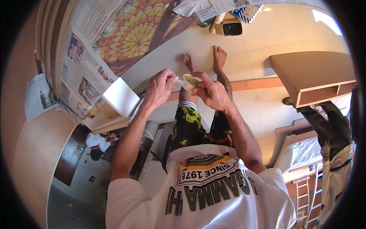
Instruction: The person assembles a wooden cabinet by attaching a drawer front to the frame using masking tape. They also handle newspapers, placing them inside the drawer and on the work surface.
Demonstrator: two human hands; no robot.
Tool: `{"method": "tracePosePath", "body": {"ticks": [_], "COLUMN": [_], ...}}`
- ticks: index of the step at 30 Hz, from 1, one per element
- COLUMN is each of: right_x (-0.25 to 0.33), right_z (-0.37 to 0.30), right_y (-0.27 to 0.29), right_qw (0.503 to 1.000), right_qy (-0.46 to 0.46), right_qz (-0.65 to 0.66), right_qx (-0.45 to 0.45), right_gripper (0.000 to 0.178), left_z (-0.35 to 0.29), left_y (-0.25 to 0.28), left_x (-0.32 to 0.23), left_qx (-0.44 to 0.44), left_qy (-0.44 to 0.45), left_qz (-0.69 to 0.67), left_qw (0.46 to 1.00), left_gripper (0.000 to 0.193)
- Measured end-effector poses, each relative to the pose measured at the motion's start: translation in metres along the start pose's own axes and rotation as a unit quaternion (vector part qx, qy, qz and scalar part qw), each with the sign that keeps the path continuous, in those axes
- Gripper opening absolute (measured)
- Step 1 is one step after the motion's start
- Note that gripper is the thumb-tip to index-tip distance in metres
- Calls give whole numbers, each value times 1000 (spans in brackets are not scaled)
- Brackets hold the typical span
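Note:
Held out over my knees, my right hand (214,91) is closed on a small pale cup (187,86) with something yellow-green inside its oval opening. The cup tilts toward my left. Beside it, my left hand (161,86) has its thumb and fingers pinched together at a thin whitish piece (180,80), which reaches toward the cup. Whether that piece touches the cup or is part of it, I cannot tell.
Newspaper sheets (84,91) and a patterned panel (131,36) lie at left and far. A wooden box unit (312,74) stands right, near a person (335,156) and a ladder (303,196). Another person (97,144) is low at left. A black-topped container (231,29) sits beyond my feet.

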State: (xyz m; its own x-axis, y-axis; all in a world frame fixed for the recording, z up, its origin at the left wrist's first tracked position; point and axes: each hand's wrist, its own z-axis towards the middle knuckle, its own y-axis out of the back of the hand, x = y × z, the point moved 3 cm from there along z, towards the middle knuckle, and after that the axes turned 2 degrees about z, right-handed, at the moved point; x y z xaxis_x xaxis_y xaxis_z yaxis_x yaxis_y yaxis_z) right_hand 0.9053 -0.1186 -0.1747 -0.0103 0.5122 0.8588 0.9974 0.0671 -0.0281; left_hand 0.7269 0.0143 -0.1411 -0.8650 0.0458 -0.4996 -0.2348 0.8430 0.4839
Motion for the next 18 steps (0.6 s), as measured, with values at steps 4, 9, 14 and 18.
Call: {"method": "tracePosePath", "body": {"ticks": [4,9,14,18], "right_x": [-30,-51,-42,-23], "right_z": [20,54,77,88], "right_y": [-14,-57,-114,-160], "right_qw": [999,991,983,974], "right_qy": [-43,-76,-134,-178], "right_qz": [-2,-95,114,118], "right_qx": [-23,-46,57,81], "right_gripper": [35,38,36,27], "left_z": [16,31,41,36], "left_y": [4,28,53,55], "left_x": [12,37,72,95], "left_qx": [6,34,170,305], "left_qy": [-13,-33,85,146], "left_qz": [87,204,380,454], "left_qw": [996,978,905,825], "left_gripper": [14,10,13,18]}}
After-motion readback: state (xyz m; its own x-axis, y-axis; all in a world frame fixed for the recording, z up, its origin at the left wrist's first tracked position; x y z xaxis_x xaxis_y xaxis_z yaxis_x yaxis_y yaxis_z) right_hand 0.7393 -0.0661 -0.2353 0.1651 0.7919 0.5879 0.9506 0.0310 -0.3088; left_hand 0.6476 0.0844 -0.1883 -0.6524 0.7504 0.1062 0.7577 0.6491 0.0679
